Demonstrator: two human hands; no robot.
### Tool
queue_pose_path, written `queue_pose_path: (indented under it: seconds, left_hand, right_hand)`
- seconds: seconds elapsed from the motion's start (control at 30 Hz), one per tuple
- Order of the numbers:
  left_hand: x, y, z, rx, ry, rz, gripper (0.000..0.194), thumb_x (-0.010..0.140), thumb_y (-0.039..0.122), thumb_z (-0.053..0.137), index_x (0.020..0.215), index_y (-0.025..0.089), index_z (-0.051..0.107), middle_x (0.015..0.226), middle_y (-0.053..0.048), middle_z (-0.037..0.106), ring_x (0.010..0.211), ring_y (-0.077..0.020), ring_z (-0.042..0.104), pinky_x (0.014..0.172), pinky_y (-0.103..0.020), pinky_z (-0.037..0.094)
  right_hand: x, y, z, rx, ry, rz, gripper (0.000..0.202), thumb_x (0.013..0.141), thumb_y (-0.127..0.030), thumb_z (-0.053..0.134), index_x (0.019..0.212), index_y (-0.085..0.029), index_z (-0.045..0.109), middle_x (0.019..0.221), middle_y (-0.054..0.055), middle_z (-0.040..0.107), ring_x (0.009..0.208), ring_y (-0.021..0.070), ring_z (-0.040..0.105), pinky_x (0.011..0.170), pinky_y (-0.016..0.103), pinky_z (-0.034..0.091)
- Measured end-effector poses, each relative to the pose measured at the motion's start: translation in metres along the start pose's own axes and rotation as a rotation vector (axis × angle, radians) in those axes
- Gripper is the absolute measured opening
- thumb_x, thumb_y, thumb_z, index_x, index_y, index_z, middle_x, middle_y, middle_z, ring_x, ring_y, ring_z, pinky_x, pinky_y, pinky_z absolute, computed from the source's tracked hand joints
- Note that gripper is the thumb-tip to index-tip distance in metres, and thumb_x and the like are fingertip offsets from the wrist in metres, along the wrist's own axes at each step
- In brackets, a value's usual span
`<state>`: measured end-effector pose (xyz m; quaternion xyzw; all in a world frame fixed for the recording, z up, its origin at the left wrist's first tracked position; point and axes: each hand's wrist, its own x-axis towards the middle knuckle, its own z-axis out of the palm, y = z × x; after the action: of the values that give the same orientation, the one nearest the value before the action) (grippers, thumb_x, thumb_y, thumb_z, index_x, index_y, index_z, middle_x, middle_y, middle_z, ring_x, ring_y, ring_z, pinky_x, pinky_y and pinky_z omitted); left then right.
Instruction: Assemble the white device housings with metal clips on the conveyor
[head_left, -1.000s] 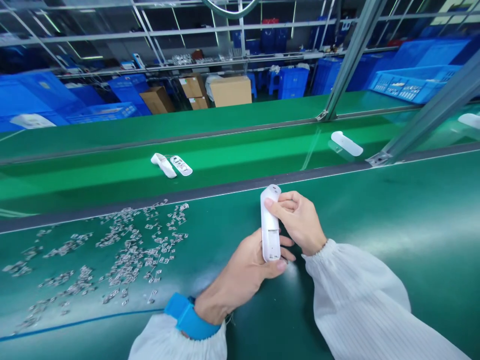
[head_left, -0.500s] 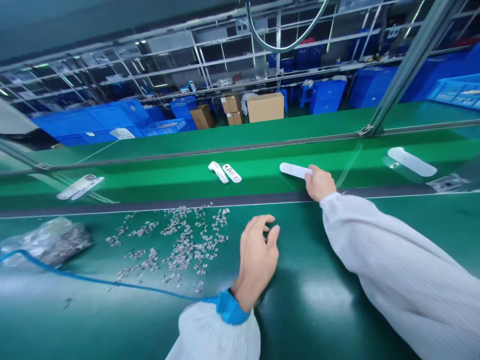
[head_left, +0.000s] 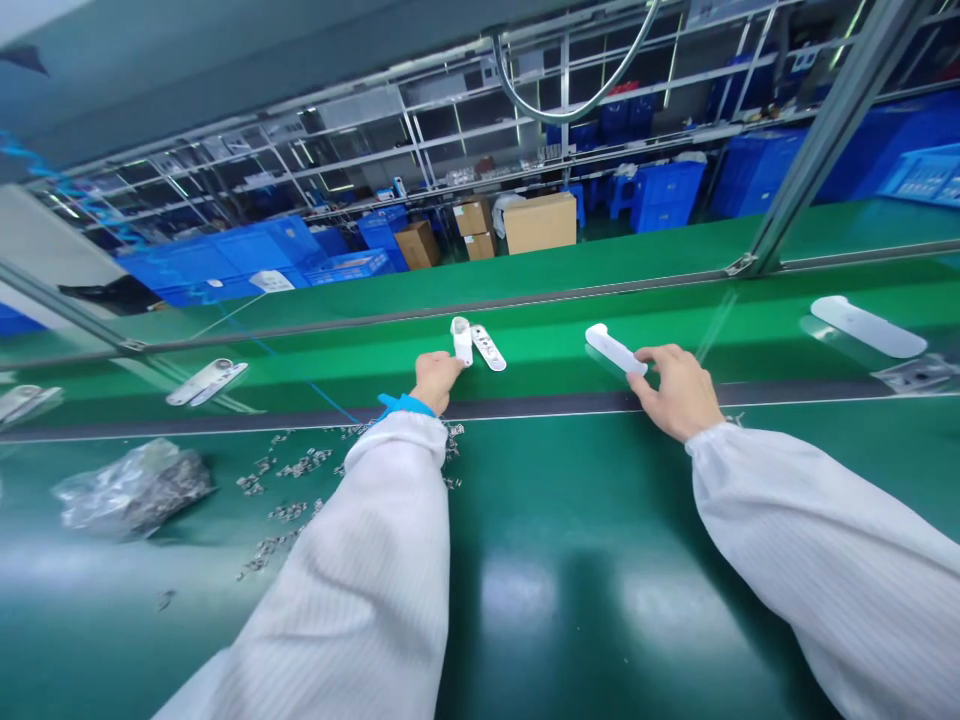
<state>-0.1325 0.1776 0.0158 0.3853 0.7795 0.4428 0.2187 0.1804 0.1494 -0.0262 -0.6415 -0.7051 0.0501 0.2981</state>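
Observation:
My left hand (head_left: 437, 380) reaches over the dark edge strip and pinches the lower end of a white curved housing (head_left: 462, 341) on the green belt. Against that housing lies a flat white piece (head_left: 489, 348) with small parts on its face. Farther right, my right hand (head_left: 679, 388) has its thumb and forefinger at the near end of a long white cover (head_left: 611, 347), whose far end points up and left. Small metal pieces (head_left: 304, 463) are scattered on the green table, partly hidden by my left sleeve.
A clear plastic bag (head_left: 135, 488) of metal pieces lies on the left of the table (head_left: 547, 520). More white parts rest on the belt, at left (head_left: 206, 382) and right (head_left: 868, 326). A metal post (head_left: 817, 150) rises at the right. Blue bins and cardboard boxes (head_left: 540, 222) stand beyond.
My left hand has moved from above the table up to the belt and taken hold of the white housing. The long cover has tilted and shifted right, and my right hand's fingers have spread somewhat.

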Motion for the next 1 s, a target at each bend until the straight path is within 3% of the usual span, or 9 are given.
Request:
queue_pose_path:
  seconds: [0.1, 0.23, 0.37, 0.43, 0.57, 0.67, 0.8, 0.9, 1.0]
  left_hand:
    - [-0.026, 0.009, -0.021, -0.261, -0.19, 0.025, 0.03, 0.092, 0.026, 0.06, 0.119, 0.013, 0.057, 0.114, -0.01, 0.064, 0.096, -0.0187, 0.066, 0.082, -0.037, 0.056]
    - [-0.085, 0.017, -0.041, -0.52, -0.396, 0.076, 0.024, 0.084, 0.01, 0.063, 0.107, 0.01, 0.053, 0.103, -0.012, 0.07, 0.088, -0.017, 0.071, 0.085, -0.033, 0.056]
    - [-0.147, 0.003, -0.028, -0.605, -0.571, 0.096, 0.025, 0.08, 0.016, 0.067, 0.099, 0.015, 0.05, 0.087, -0.007, 0.072, 0.077, -0.0177, 0.071, 0.078, -0.033, 0.054]
    - [-0.173, -0.01, -0.016, -0.455, -0.549, 0.191, 0.017, 0.084, 0.018, 0.062, 0.097, 0.018, 0.05, 0.089, -0.005, 0.071, 0.081, -0.0182, 0.07, 0.077, -0.032, 0.052]
    - [-0.217, -0.025, 0.002, 0.001, -0.342, 0.565, 0.01, 0.09, 0.018, 0.052, 0.1, 0.02, 0.055, 0.11, -0.009, 0.063, 0.106, -0.0244, 0.06, 0.091, -0.04, 0.046]
    - [-0.24, -0.028, 0.005, 0.159, -0.46, 0.678, 0.02, 0.086, 0.027, 0.061, 0.104, 0.022, 0.054, 0.109, -0.009, 0.061, 0.101, -0.027, 0.058, 0.084, -0.039, 0.047]
    - [-0.245, -0.024, 0.002, 0.153, -0.553, 0.483, 0.017, 0.092, 0.025, 0.049, 0.108, 0.022, 0.055, 0.096, -0.008, 0.066, 0.084, -0.0245, 0.063, 0.07, -0.035, 0.046]
    - [-0.237, -0.018, -0.001, -0.052, -0.708, 0.257, 0.025, 0.099, 0.038, 0.038, 0.111, 0.021, 0.053, 0.077, -0.003, 0.065, 0.068, -0.019, 0.061, 0.06, -0.029, 0.044]
    - [-0.233, -0.017, 0.0, -0.103, -0.697, 0.252, 0.037, 0.096, 0.045, 0.046, 0.125, 0.023, 0.046, 0.083, -0.002, 0.068, 0.069, -0.0175, 0.062, 0.059, -0.027, 0.045]
  right_hand:
    - [-0.002, -0.016, -0.013, 0.271, -0.033, 0.01, 0.037, 0.085, -0.038, 0.057, 0.113, -0.015, 0.064, 0.112, 0.014, 0.067, 0.096, 0.0278, 0.063, 0.087, 0.044, 0.047]
    - [-0.013, -0.053, -0.029, 0.783, -0.155, 0.106, 0.044, 0.088, -0.053, 0.055, 0.116, -0.02, 0.065, 0.126, 0.011, 0.065, 0.115, 0.0268, 0.06, 0.101, 0.043, 0.043]
    - [-0.045, -0.081, -0.034, 1.441, -0.447, 0.278, 0.055, 0.091, -0.065, 0.04, 0.116, -0.022, 0.064, 0.129, 0.01, 0.065, 0.124, 0.027, 0.057, 0.104, 0.045, 0.044]
    - [-0.065, -0.082, -0.031, 1.632, -0.484, 0.433, 0.049, 0.09, -0.062, 0.048, 0.11, -0.021, 0.066, 0.125, 0.01, 0.068, 0.121, 0.0268, 0.06, 0.104, 0.043, 0.046]
    - [-0.09, -0.068, -0.024, 1.702, -0.336, 0.721, 0.03, 0.086, -0.049, 0.062, 0.092, -0.02, 0.069, 0.113, 0.008, 0.072, 0.119, 0.0263, 0.062, 0.105, 0.04, 0.047]
    - [-0.091, -0.055, -0.024, 1.752, -0.311, 0.728, 0.03, 0.087, -0.05, 0.059, 0.088, -0.022, 0.068, 0.107, 0.007, 0.073, 0.119, 0.0256, 0.062, 0.104, 0.041, 0.048]
    - [-0.086, -0.049, -0.024, 1.691, -0.206, 0.72, 0.033, 0.085, -0.053, 0.061, 0.085, -0.021, 0.067, 0.099, 0.008, 0.073, 0.108, 0.0253, 0.067, 0.095, 0.04, 0.054]
    - [-0.089, -0.05, -0.021, 1.512, -0.121, 0.758, 0.036, 0.083, -0.054, 0.064, 0.081, -0.019, 0.066, 0.082, 0.007, 0.072, 0.08, 0.0214, 0.071, 0.074, 0.034, 0.059]
    - [-0.097, -0.053, -0.018, 1.267, -0.22, 0.69, 0.044, 0.083, -0.059, 0.06, 0.067, -0.018, 0.061, 0.058, 0.003, 0.064, 0.049, 0.0161, 0.06, 0.048, 0.029, 0.052]
